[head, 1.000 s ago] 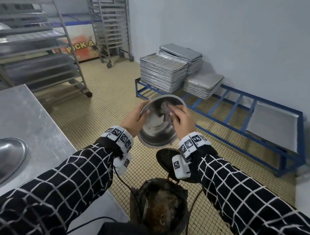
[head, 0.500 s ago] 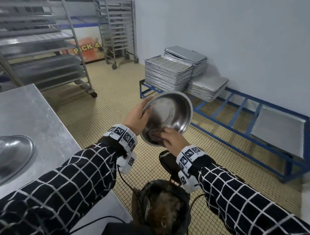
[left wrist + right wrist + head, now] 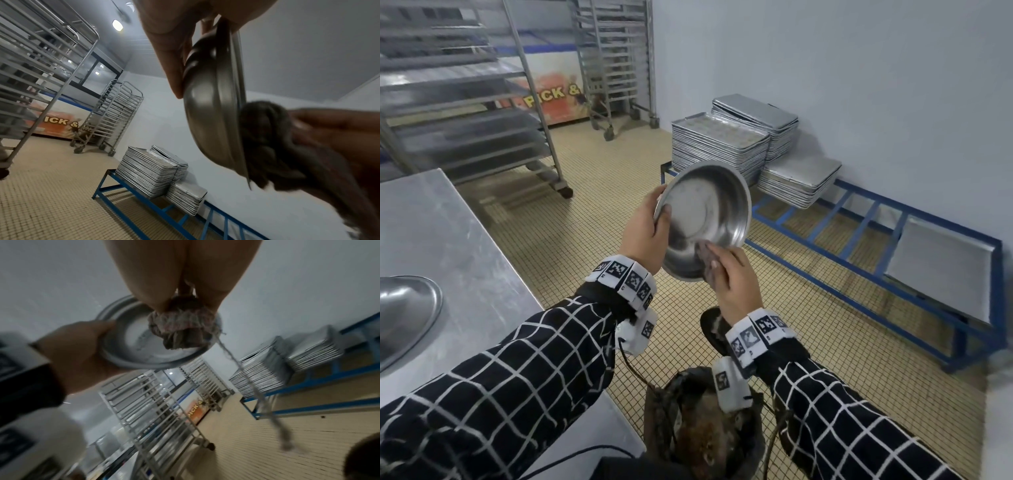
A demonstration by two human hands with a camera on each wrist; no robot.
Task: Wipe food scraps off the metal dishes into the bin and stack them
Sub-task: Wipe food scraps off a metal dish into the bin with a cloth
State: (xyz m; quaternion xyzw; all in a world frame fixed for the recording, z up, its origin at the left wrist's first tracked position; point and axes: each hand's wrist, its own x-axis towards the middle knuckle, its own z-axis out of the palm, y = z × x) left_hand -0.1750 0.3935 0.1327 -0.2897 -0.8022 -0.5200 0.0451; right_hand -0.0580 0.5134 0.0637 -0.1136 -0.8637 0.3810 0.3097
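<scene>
Directly below, near the feet: one bin (image 3: 702, 428), dark bag-lined, brown scraps inside. Above it, two hands at work. Right hand (image 3: 736, 284) bunched round one greyish rag (image 3: 707, 262), pressing it against the lower inner wall of one metal dish (image 3: 709, 212). Left hand (image 3: 645, 229) gripping the dish's left rim, thumb inside, fingers behind; dish held tilted steeply, hollow facing the camera, in the air and a little forward of the bin rather than squarely over it.

Likely trouble: scraps wiped off the lower rim landing on the tiled floor (image 3: 592, 205), since the dish hangs ahead of the bin mouth. Also a slip of the one-sided rim grip under the rag's push, dropping the dish. One loose thread (image 3: 252, 386) trailing from the rag, apt to drag through the waste.

To the left, one table (image 3: 448, 240) carrying one more dish (image 3: 404, 315) at its edge, only partly in view. Further off, one blue floor rack (image 3: 859, 219) bearing three stacks of flat trays (image 3: 719, 147) and a single tray (image 3: 941, 270) apart. At the back, two wheeled tray trolleys (image 3: 616, 65).
</scene>
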